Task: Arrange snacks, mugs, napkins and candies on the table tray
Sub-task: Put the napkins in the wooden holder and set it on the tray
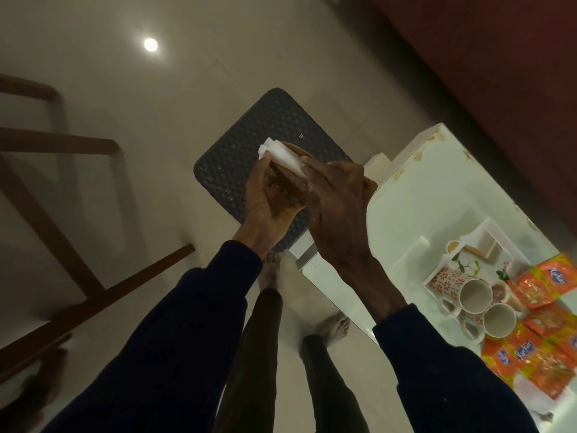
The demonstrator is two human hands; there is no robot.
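Observation:
My left hand (pixel 268 201) grips a small brown woven holder (pixel 288 181) in the air above a dark stool. White napkins (pixel 282 156) stick out of its top. My right hand (pixel 338 198) presses its fingers on the napkins and the holder's right side. On the white table at the right lies a white tray (pixel 496 237) with two red-patterned mugs (pixel 468 292) on their sides, open mouths toward me. Orange snack packets (pixel 537 320) lie on and beside the tray.
A dark woven stool (pixel 237 157) stands on the pale floor under my hands. The white table (pixel 412 195) has its corner near my right wrist. Wooden chair legs (pixel 62 214) stand at the left. My bare feet are on the floor below.

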